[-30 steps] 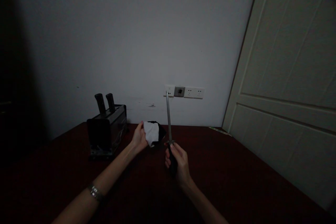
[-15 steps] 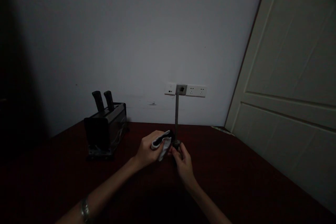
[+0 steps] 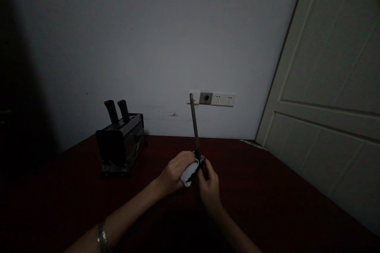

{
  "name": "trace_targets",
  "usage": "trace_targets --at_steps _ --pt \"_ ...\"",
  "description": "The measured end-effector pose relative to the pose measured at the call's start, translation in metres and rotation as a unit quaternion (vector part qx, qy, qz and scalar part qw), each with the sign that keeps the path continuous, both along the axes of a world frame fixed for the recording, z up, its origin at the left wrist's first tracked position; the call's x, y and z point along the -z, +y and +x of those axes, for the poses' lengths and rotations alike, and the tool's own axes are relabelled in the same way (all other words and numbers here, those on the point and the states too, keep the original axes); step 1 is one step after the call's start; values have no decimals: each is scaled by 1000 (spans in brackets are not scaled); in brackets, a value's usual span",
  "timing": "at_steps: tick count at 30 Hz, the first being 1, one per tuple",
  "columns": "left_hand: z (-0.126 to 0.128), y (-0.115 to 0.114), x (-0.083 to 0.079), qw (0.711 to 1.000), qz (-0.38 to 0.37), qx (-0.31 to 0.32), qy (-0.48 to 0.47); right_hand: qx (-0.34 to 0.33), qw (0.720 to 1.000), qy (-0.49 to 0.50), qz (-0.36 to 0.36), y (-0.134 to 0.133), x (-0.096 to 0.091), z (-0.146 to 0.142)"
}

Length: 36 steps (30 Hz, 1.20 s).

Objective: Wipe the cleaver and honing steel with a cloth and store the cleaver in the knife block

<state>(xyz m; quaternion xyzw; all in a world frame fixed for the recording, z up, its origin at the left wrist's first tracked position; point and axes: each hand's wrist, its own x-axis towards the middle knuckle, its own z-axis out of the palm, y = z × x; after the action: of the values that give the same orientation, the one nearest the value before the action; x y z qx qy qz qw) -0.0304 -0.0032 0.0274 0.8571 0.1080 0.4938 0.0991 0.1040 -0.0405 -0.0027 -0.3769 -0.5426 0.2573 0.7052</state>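
My left hand point(image 3: 175, 174) is closed around a folded white and black cloth point(image 3: 190, 173). The cloth presses against the dark lower end of a long, narrow grey metal bar point(image 3: 194, 120), which stands up and leans slightly left. Whether the bar is a blade or a rod cannot be told in this dim light. My right hand point(image 3: 210, 185) grips the bar's dark base from the right with thumb and fingers. Part of that base is hidden by the cloth and the fingers.
On the left of the dark red table point(image 3: 252, 189) stands a knife block point(image 3: 118, 142) with two black handles sticking up. White wall sockets point(image 3: 223, 99) and a grey switch plate point(image 3: 206, 98) are on the wall behind. A pale panelled door point(image 3: 320, 87) borders the right side.
My left hand has moved right, bringing the cloth against the bar's lower end. The bar's top has tipped to the left, while my right hand keeps its grip on the base.
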Motion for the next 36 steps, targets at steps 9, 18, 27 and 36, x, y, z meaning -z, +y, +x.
trace_targets --at_steps 9,18,27,36 --pt "3 -6 -15 991 109 22 -74 -90 988 115 -46 -5 -1 -8" --pt "-5 -10 -33 995 44 -31 -82 -242 951 174 -82 -15 -14 -4" --pt "-5 -10 -26 972 224 29 -64 -101 993 52 -38 -11 -3 -8" --pt "7 -12 -11 989 120 18 -83 -83 996 31 -25 -8 -3 -7"
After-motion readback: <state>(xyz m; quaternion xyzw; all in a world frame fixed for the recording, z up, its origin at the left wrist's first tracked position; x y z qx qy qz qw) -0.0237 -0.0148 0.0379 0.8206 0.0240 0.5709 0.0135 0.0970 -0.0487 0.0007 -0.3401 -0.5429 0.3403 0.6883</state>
